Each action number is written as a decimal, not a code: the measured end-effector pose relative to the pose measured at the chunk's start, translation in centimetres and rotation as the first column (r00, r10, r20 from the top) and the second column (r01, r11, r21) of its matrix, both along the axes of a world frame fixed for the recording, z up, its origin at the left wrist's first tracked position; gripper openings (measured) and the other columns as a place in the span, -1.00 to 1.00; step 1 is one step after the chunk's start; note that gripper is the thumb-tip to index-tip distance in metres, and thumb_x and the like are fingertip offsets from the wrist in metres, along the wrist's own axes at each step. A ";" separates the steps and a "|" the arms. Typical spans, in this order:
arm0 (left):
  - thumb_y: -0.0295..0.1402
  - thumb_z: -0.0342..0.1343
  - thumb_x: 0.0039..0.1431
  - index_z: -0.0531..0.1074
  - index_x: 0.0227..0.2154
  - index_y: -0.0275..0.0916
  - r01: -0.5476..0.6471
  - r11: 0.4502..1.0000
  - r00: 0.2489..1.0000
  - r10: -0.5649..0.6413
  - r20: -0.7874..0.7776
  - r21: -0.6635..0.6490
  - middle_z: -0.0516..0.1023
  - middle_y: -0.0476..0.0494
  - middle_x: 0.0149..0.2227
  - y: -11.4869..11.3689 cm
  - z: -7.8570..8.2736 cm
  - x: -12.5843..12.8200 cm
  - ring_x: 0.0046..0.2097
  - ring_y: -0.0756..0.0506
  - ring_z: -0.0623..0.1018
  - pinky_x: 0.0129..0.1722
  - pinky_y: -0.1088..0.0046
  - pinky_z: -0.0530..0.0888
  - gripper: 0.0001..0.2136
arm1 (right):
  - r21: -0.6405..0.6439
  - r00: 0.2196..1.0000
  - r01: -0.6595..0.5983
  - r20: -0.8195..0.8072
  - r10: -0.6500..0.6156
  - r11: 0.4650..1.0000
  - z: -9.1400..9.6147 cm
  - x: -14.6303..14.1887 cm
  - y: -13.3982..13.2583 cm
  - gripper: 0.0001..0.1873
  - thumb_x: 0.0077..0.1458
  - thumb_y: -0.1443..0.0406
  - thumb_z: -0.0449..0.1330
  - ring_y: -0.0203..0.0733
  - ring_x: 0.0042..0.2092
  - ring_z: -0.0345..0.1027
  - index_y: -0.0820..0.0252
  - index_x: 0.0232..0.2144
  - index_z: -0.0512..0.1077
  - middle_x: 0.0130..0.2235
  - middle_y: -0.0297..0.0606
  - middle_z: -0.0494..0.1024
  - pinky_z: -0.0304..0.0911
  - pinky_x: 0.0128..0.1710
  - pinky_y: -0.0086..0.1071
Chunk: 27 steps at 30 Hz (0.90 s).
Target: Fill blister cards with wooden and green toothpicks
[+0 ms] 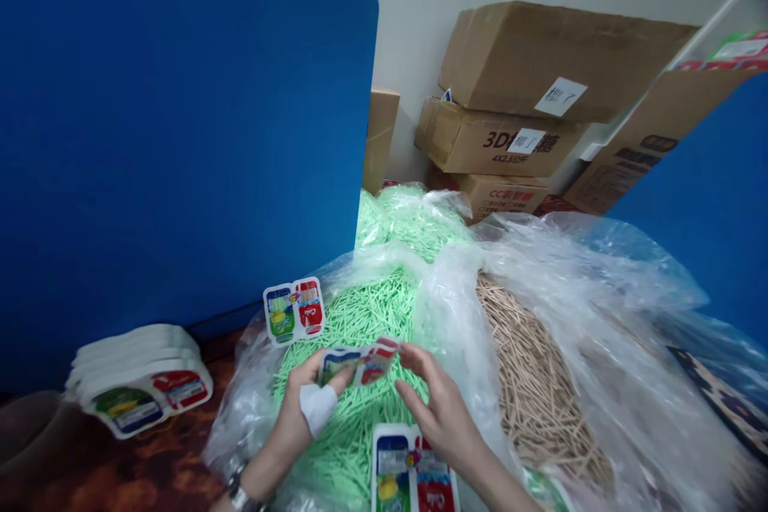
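My left hand [309, 398], with white tape around the thumb base, grips a flat candy pack [360, 364] printed in green, blue and red. Close by the pack's right end is my right hand [435, 400], its fingers apart; whether a fingertip touches the pack, I cannot tell. Beneath both hands lies a heap of thin green candy sticks [366, 308] in an opened clear plastic bag. One similar pack [294, 310], with sticks showing in its windows, rests on the heap's left side. Another pack [413, 470] lies nearer to me, partly behind my right forearm.
Thin brown sticks [534, 384] fill a clear bag [600, 312] on the right. A stack of packs [144, 376] sits at left on the patterned floor. A blue panel [180, 136] stands at left; cardboard boxes [564, 56] are piled against the wall.
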<state>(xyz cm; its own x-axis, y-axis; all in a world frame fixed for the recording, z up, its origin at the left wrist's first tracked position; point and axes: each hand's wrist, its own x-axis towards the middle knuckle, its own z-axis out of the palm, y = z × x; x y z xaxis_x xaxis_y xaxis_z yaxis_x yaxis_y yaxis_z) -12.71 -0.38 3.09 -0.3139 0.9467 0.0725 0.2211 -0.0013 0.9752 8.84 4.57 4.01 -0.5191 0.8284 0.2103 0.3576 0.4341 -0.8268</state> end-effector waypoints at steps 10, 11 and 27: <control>-0.02 0.21 -0.05 0.53 -0.27 -0.36 -0.220 0.973 0.962 0.205 -0.183 -0.065 0.65 -0.18 -0.40 4.7 -1.6 -10.2 -0.37 -0.19 0.59 -0.42 0.40 0.50 -0.55 | 0.323 0.695 -0.242 0.715 -0.068 0.915 -5.1 5.7 -1.9 -0.67 -0.17 0.29 0.42 0.00 -0.27 0.41 0.12 -0.30 0.44 -0.29 -0.25 0.52 0.31 -0.32 -0.23; -0.01 0.20 -0.06 0.52 -0.27 -0.36 -0.256 0.964 0.947 0.237 -0.217 -0.066 0.64 -0.18 -0.42 4.9 -1.9 -10.8 -0.38 -0.19 0.59 -0.43 0.41 0.49 -0.53 | 0.321 0.678 -0.231 0.730 -0.085 0.919 -5.3 5.7 -1.9 -0.66 -0.21 0.29 0.45 0.00 -0.27 0.40 0.13 -0.33 0.44 -0.31 -0.26 0.52 0.30 -0.32 -0.23; -0.12 0.14 0.05 0.23 0.14 -0.37 -0.465 0.862 0.651 0.487 -0.582 0.202 0.25 -0.43 0.20 2.7 -1.0 -6.7 0.23 -0.36 0.24 0.21 0.10 0.18 -0.36 | 0.255 0.766 -0.100 0.636 -0.089 0.962 -3.5 6.4 -0.6 -0.74 0.22 0.38 -0.03 -0.17 -0.35 0.42 0.10 -0.20 0.45 -0.35 -0.27 0.55 0.19 -0.37 -0.41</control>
